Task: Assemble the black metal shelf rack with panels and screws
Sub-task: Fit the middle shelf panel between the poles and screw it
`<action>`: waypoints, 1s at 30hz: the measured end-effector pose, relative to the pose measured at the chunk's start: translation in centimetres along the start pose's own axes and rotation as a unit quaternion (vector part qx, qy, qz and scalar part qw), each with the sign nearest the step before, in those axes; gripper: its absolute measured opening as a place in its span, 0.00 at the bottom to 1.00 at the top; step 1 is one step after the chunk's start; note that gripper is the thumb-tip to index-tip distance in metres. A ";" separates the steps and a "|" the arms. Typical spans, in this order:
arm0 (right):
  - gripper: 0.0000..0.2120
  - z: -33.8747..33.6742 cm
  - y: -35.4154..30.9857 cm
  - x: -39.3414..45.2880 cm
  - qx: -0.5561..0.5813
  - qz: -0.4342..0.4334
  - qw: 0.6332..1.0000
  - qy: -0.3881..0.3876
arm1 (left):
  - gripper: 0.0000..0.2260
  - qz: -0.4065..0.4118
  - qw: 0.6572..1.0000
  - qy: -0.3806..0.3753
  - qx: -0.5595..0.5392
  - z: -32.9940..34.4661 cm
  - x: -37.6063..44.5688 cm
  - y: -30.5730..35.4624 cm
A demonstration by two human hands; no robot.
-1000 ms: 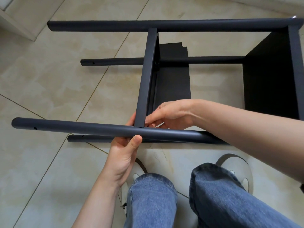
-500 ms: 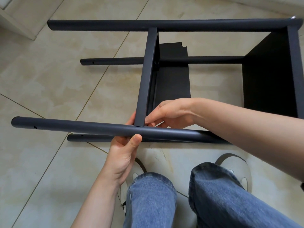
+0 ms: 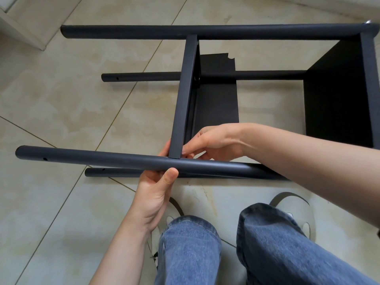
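The black rack (image 3: 205, 83) lies on its side on the tiled floor (image 3: 61, 99). The left hand (image 3: 154, 194) grips its near pole (image 3: 102, 160), thumb over the front. The right hand (image 3: 213, 144) curls its fingers behind the middle panel (image 3: 185, 95) where panel meets pole; whether they pinch anything is hidden.

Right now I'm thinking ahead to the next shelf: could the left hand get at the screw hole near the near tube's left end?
Probably yes: the left hand grips the near tube, and the hole lies unobstructed.
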State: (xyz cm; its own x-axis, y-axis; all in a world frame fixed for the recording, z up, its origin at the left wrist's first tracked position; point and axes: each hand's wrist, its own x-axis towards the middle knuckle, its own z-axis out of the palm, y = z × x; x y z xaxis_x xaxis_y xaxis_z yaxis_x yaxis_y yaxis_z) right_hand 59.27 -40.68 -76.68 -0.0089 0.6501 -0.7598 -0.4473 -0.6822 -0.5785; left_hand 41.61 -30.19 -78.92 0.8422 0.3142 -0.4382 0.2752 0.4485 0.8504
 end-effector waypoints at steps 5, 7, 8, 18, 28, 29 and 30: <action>0.21 0.5 0.0 0.5 -0.030 -0.019 0.999 -0.011 | 0.39 0.001 1.000 -0.003 0.002 0.0 0.0 0.0; 0.18 0.3 -0.1 0.4 -0.018 -0.026 0.999 -0.011 | 0.36 0.003 1.000 -0.001 -0.001 0.0 0.0 0.0; 0.15 0.1 -0.1 0.2 -0.012 -0.021 1.000 -0.012 | 0.34 0.003 1.000 0.000 -0.003 0.0 0.0 0.0; 0.21 0.5 -0.1 0.4 -0.029 -0.001 1.000 -0.008 | 0.38 -0.004 1.000 0.000 -0.007 0.1 0.0 0.2; 0.11 -0.3 -0.6 -0.5 -0.015 0.039 0.999 -0.011 | 0.38 0.000 1.000 -0.001 -0.005 0.1 -0.1 0.2; 0.13 -0.2 -0.5 -0.4 -0.013 0.037 0.999 -0.012 | 0.39 -0.002 1.000 -0.001 -0.006 0.1 -0.1 0.2; 0.16 -0.1 -0.4 -0.2 -0.013 0.031 0.999 -0.013 | 0.40 -0.004 1.000 -0.002 -0.006 0.2 -0.1 0.2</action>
State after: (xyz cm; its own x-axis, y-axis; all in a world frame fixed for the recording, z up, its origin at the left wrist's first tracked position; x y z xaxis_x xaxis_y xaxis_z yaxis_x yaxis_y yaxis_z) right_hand 59.55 -40.58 -76.30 -0.0601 0.6141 -0.7869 -0.4209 -0.7304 -0.5379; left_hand 41.63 -30.25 -78.61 0.8417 0.3076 -0.4438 0.2760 0.4614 0.8432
